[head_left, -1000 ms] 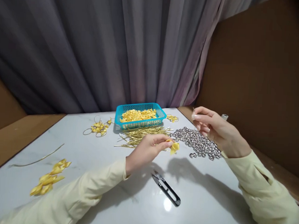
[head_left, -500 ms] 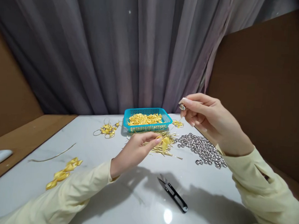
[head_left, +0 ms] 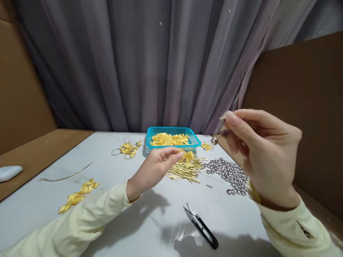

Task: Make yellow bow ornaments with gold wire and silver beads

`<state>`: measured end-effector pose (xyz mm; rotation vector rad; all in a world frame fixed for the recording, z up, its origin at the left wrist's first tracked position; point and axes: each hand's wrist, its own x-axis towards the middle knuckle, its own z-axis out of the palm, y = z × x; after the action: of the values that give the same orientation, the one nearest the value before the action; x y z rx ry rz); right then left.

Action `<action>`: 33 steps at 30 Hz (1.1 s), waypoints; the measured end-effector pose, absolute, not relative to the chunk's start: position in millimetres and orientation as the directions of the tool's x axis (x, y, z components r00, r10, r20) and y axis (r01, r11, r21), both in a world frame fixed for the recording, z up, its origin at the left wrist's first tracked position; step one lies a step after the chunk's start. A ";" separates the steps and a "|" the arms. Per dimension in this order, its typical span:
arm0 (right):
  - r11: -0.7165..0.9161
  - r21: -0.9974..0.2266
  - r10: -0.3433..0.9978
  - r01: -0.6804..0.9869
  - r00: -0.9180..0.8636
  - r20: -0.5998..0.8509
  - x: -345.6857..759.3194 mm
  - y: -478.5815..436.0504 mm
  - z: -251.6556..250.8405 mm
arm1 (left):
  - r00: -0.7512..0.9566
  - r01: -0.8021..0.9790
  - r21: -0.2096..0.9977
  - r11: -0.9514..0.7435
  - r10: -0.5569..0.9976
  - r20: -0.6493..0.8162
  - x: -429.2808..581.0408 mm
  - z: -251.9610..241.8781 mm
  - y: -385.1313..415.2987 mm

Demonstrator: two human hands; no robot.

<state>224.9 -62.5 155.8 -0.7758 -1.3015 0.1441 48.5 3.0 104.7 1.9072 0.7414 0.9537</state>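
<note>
My left hand (head_left: 155,166) pinches a small yellow ribbon bow (head_left: 188,157) between thumb and fingertips, over the pile of gold twist ties. Higher up and to the right, my right hand (head_left: 263,152) has its thumb and forefinger closed on a thin cord (head_left: 222,128). A shiny silver bead (head_left: 214,140) hangs just below those fingertips, apart from the bow. Whether the cord runs on to the bow is too fine to make out. Black thread snips (head_left: 202,228) lie on the table below the hands.
A blue basket (head_left: 149,137) of yellow bows stands at the back, with finished-looking bow-and-bead loops (head_left: 128,149) beside it. Silver beads (head_left: 229,173) are heaped at the right. Gold ties (head_left: 186,171), loose bows (head_left: 75,198) and a single cord (head_left: 67,175) lie on the table.
My right hand has moved right and nearer to me. The bead, earlier at its fingertips, now hangs below them. My left hand still holds the bow; the view has shifted slightly.
</note>
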 end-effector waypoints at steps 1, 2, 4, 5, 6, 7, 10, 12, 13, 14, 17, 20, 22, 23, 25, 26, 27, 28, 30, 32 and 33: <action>0.741 -0.602 0.522 0.297 0.311 0.795 228.5 -60.5 154.0 | 0.526 0.112 0.885 -0.452 0.783 0.333 47.2 105.0 3.2; 0.733 -0.625 0.544 0.269 0.320 0.776 232.6 -58.5 152.2 | 0.519 0.101 0.887 -0.452 0.784 0.340 46.1 105.2 3.3; 0.701 -0.678 0.607 0.221 0.315 0.730 240.8 -54.9 149.0 | 0.499 0.095 0.883 -0.459 0.789 0.357 44.8 104.8 3.1; 0.683 -0.701 0.636 0.205 0.304 0.709 244.0 -53.8 147.9 | 0.491 0.101 0.880 -0.464 0.793 0.362 44.7 104.3 3.0; 0.665 -0.720 0.664 0.196 0.287 0.691 246.2 -53.5 147.0 | 0.485 0.110 0.878 -0.466 0.796 0.362 45.0 103.7 2.8; 0.652 -0.734 0.686 0.190 0.265 0.678 247.1 -54.1 146.6 | 0.482 0.122 0.876 -0.467 0.799 0.359 45.5 102.9 2.6; 0.632 -0.752 0.730 0.186 0.181 0.659 242.8 -59.8 147.5 | 0.491 0.169 0.867 -0.468 0.803 0.338 47.3 100.7 1.8; 0.636 -0.745 0.737 0.202 0.129 0.664 236.2 -64.8 149.9 | 0.497 0.202 0.853 -0.482 0.801 0.335 48.2 99.6 1.0; 0.641 -0.736 0.733 0.217 0.109 0.671 232.9 -66.9 151.4 | 0.498 0.217 0.844 -0.491 0.799 0.337 48.3 99.2 0.6; 0.647 -0.725 0.729 0.235 0.089 0.679 229.8 -68.5 153.1 | 0.497 0.231 0.835 -0.500 0.798 0.340 48.4 98.9 0.2; 0.663 -0.689 0.713 0.294 0.034 0.701 224.2 -69.2 157.3 | 0.486 0.253 0.815 -0.522 0.797 0.360 48.0 98.3 -0.6; 0.668 -0.650 0.696 0.363 0.005 0.718 223.5 -65.0 158.7 | 0.470 0.256 0.809 -0.528 0.800 0.373 47.7 98.6 -0.5; 0.664 -0.638 0.697 0.389 -0.015 0.717 224.3 -61.0 157.9 | 0.457 0.257 0.808 -0.530 0.804 0.381 47.8 99.3 0.0; 0.662 -0.639 0.701 0.392 -0.023 0.713 224.7 -58.9 157.2 | 0.450 0.258 0.807 -0.531 0.805 0.386 48.0 99.8 0.2; 0.661 -0.643 0.705 0.387 -0.027 0.709 224.7 -55.5 155.6 | 0.439 0.253 0.804 -0.538 0.805 0.399 48.3 100.6 0.8; 0.662 -0.642 0.704 0.387 -0.027 0.710 224.2 -54.1 154.7 | 0.436 0.248 0.802 -0.543 0.802 0.408 48.5 100.9 1.1; 0.666 -0.635 0.701 0.392 -0.036 0.712 223.4 -53.2 154.0 | 0.433 0.244 0.799 -0.550 0.799 0.417 48.6 101.0 1.4; 0.671 -0.626 0.698 0.398 -0.055 0.713 222.3 -52.6 153.3 | 0.433 0.239 0.795 -0.557 0.794 0.427 48.6 100.9 1.8; 0.683 -0.611 0.696 0.401 -0.102 0.711 220.1 -52.4 152.6 | 0.428 0.233 0.786 -0.573 0.786 0.446 48.6 100.1 2.8; 0.698 -0.607 0.686 0.380 -0.110 0.719 218.4 -52.9 152.7 | 0.420 0.237 0.775 -0.586 0.781 0.462 48.5 98.8 4.2; 0.704 -0.610 0.682 0.364 -0.104 0.724 217.9 -53.2 153.1 | 0.416 0.243 0.768 -0.593 0.779 0.469 48.5 98.2 4.9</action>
<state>217.9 -53.2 153.1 -0.8427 -1.7160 0.3301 48.5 4.9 98.2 2.0637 0.8628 1.1355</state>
